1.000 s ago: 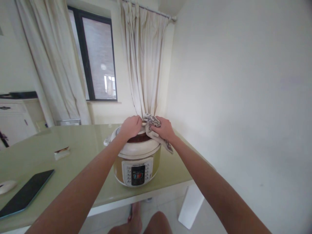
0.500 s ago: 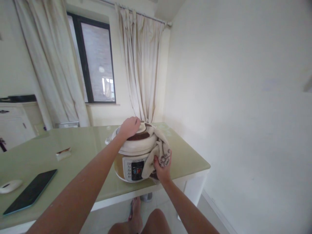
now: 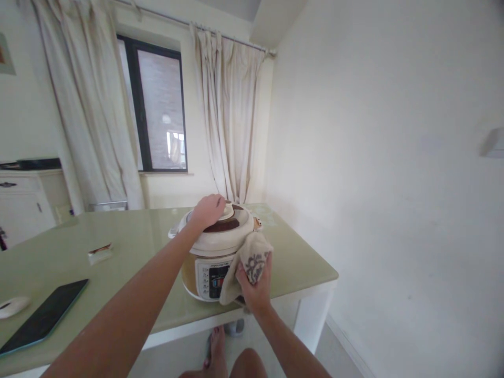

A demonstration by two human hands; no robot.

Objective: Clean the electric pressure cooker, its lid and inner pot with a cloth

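A white and gold electric pressure cooker (image 3: 220, 242) stands upright near the front edge of the green-topped table. On top of it, my left hand (image 3: 208, 211) is wrapped round the lid's handle knob. My right hand (image 3: 255, 286) grips a beige cloth (image 3: 255, 257) with a dark printed pattern. The cloth is bunched against the cooker's right front side and covers part of the control panel (image 3: 212, 278). Some of my right fingers are hidden behind the cloth.
The green tabletop (image 3: 137, 247) carries a dark tablet (image 3: 45, 315), a white computer mouse (image 3: 13, 307) and a small white packet (image 3: 100, 253) to the left. A white wall (image 3: 378, 184) rises on the right. Behind are a window (image 3: 161, 110) and curtains (image 3: 232, 110).
My right hand has drawn the cloth off the lid's right rim, down and slightly left along the cooker's side. My left hand stays on the lid handle. The view has shifted a little.
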